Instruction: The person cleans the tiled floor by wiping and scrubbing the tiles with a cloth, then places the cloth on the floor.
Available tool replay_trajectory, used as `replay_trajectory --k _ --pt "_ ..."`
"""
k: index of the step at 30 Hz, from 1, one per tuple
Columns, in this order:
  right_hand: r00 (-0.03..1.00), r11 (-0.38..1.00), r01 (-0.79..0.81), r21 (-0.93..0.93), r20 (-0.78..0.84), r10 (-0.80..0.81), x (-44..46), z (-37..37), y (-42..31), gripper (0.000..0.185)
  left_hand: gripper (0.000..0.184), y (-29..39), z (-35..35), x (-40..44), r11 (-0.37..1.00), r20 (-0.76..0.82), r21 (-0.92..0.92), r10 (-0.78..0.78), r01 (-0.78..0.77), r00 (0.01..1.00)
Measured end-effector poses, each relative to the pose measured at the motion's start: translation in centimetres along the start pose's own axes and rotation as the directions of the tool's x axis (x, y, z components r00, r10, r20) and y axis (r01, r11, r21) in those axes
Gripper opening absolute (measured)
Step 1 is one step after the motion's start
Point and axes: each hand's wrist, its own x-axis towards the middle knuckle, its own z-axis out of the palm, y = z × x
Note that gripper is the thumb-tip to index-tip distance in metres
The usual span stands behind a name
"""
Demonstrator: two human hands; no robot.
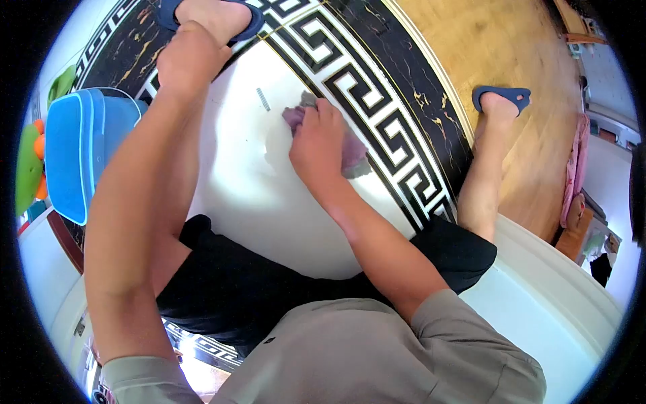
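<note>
A purple-grey cloth (354,152) lies bunched on the shiny white floor tile (245,182). My right hand (317,145) presses down on it, fingers curled over the cloth, close to the black-and-white patterned border. My left hand (192,57) is wrapped round my left ankle, just behind the foot in its dark blue slipper (253,21). On the tile between the two hands lies a small thin grey strip (263,99); I cannot make out what it is. A wet-looking sheen and faint marks show on the tile near the cloth.
A light blue bucket (67,155) stands at the left, beside green and orange objects (28,168). My right foot, in another blue slipper (519,99), rests on the wood-look floor (471,40). A white ledge (538,283) runs behind me at the right.
</note>
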Motion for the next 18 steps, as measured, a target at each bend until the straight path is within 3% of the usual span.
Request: replay_trajectory --k 3,6,10,13,16,18 --pt "0.999 0.999 0.033 0.037 -0.038 -0.032 3.1 2.1 -1.5 0.025 0.064 0.0 0.0 0.1 0.999 -0.048 0.040 0.031 -0.029 0.998" --pt "1.000 0.999 0.014 0.037 -0.003 -0.014 6.5 3.8 -3.1 0.023 0.076 0.2 -0.4 0.4 0.996 0.047 0.085 -0.021 0.017 0.999" --pt "0.999 0.997 0.030 0.065 -0.025 -0.029 11.1 7.0 -5.2 0.019 0.080 -0.2 0.4 0.7 0.995 0.033 0.102 -0.002 -0.001 0.999" --pt "0.984 0.992 0.122 0.013 -0.129 -0.120 13.0 8.9 -5.5 0.017 0.079 0.2 -0.1 0.7 0.997 0.060 0.063 -0.039 0.035 0.997" --pt "0.991 0.988 0.132 0.081 -0.038 -0.129 11.7 7.8 -4.0 0.017 0.064 0.3 -0.7 0.2 1.000 0.021 0.014 -0.018 0.018 1.000" --pt "0.994 0.990 0.108 0.095 -0.006 -0.108 9.6 5.6 -2.9 0.016 0.064 0.1 -0.2 0.4 0.999 0.005 0.047 0.002 -0.002 1.000"
